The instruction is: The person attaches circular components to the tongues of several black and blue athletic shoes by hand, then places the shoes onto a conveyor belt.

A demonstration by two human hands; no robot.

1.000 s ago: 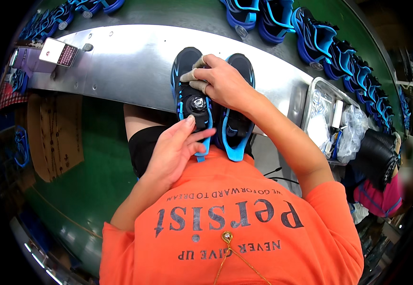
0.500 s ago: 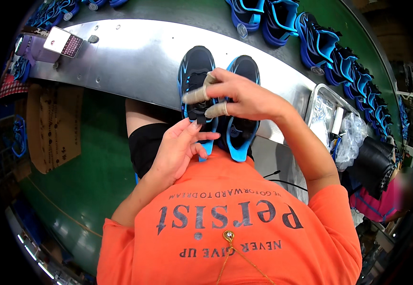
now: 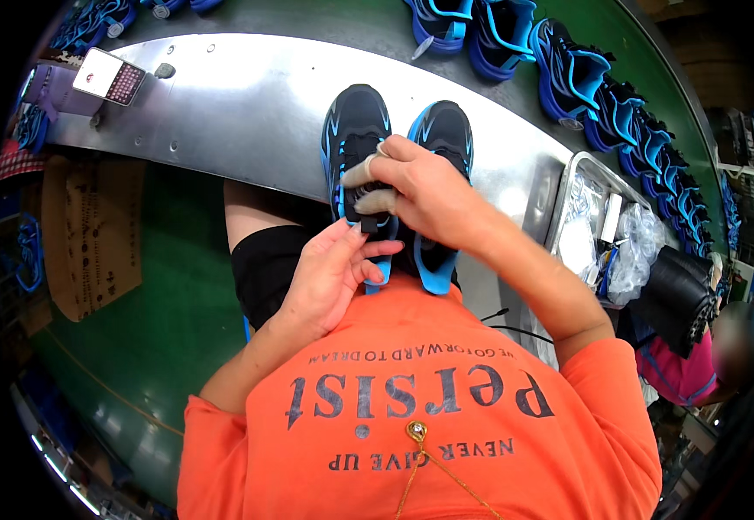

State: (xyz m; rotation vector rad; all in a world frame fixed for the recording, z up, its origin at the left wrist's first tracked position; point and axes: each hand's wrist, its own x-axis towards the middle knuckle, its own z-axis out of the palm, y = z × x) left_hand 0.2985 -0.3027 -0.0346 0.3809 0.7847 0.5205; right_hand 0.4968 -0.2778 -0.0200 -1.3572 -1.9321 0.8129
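A black and blue sneaker sits on the steel bench edge in front of me, toe pointing away. Its twin, the right-hand sneaker, stands beside it. My left hand pinches a small black tab at the tongue of the left-hand sneaker between thumb and forefinger; its other fingers are loosely curled. Over the laces of that same shoe, my right hand has its fingers bent down, pale covers on several fingertips. What those fingertips grip is hidden.
The steel bench curves across the front. A metal tray with clear plastic bags lies to the right. Beyond the bench, several sneakers line a green surface. A white and purple device and a cardboard box are left.
My right hand's fingers have drawn together over the laces, having been spread apart before. The left hand stays at the tongue, where the black tab now shows.
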